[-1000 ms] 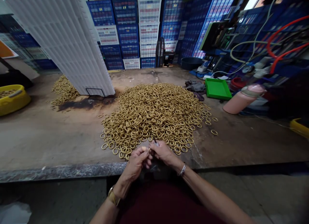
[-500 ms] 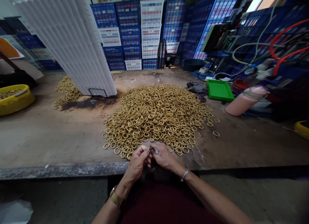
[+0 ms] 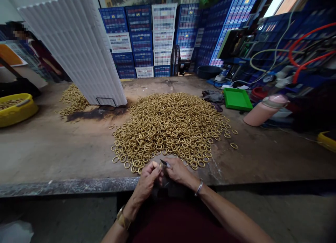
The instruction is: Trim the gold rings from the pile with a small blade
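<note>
A large heap of gold-coloured rings [image 3: 170, 124] lies on the worktable in front of me. At its near edge my left hand [image 3: 150, 174] is closed, thumb and fingers pinching one ring [image 3: 160, 165], seen nearly edge-on and mostly covered by the fingers. Close on the right, my right hand [image 3: 178, 170] is wrapped round a small knife [image 3: 165, 163]. The knife's dark pointed blade points left towards the pinched ring; whether it touches the ring I cannot tell. Most of the knife's handle is hidden in the palm.
Behind the heap, a tall white corrugated stack [image 3: 76, 50] leans by a wire stand [image 3: 106, 103]. A yellow tub [image 3: 18, 113] is at left. Right are a green tray [image 3: 237, 99], a pink bottle [image 3: 265, 110] and hoses. Stacked crates [image 3: 140, 40] line the back; a person [image 3: 43, 54] stands far left.
My hands have drawn slightly apart, so the knife blade shows more clearly. A person has come into view behind the white stack. The view has shifted slightly.
</note>
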A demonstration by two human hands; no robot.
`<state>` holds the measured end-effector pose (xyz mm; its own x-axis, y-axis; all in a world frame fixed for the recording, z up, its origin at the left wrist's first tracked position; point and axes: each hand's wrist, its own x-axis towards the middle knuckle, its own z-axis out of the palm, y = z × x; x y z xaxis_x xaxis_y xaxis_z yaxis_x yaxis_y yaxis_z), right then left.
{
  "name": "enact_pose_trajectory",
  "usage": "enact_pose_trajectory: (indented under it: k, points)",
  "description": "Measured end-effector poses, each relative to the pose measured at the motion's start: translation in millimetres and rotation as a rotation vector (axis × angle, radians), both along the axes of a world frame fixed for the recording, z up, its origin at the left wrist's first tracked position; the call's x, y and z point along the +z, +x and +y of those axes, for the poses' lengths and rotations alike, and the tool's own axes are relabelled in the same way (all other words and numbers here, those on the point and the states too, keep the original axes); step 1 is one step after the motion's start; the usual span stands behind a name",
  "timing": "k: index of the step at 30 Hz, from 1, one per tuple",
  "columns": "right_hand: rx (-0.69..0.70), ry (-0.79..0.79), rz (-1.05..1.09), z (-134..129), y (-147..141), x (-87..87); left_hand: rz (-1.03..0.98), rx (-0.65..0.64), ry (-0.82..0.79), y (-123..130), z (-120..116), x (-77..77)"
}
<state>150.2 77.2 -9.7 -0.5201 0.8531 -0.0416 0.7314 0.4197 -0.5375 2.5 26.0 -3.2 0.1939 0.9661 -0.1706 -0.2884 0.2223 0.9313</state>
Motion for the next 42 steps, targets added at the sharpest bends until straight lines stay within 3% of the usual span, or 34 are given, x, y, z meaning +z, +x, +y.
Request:
enact_pose_trajectory:
  k: [3,9,15,20,24,33,38,42]
  points:
    - [-0.075,0.064,-0.087,8.1,-0.8,4.3,-0.159,-0.016,-0.061,0.5,-4.3,6.2]
    - [-0.283,0.217,-0.178,37.4,-19.2,20.2,-0.32,0.136,-0.169,-1.1,-0.6,2.4]
    - [-0.289,0.23,-0.34,59.9,-36.4,20.1,-0.513,0.135,-0.292,-3.8,0.6,-8.6]
    - [-0.284,0.246,-0.265,64.3,-36.5,11.9,-0.566,0.148,-0.423,-0.7,3.9,-14.0]
    - [-0.291,0.298,-0.185,62.7,-30.4,7.5,-0.443,0.201,-0.424,0.9,10.0,-15.8]
    - [-0.148,0.241,0.134,39.2,-5.6,6.7,0.176,0.28,-0.082,1.4,28.7,-5.3]
    - [-0.096,0.044,0.385,24.4,-3.1,8.9,0.247,0.173,-0.023,5.6,32.9,-1.8]
    - [-0.179,-0.121,0.564,20.9,-8.6,4.2,0.227,0.178,-0.018,8.0,29.6,-6.6]
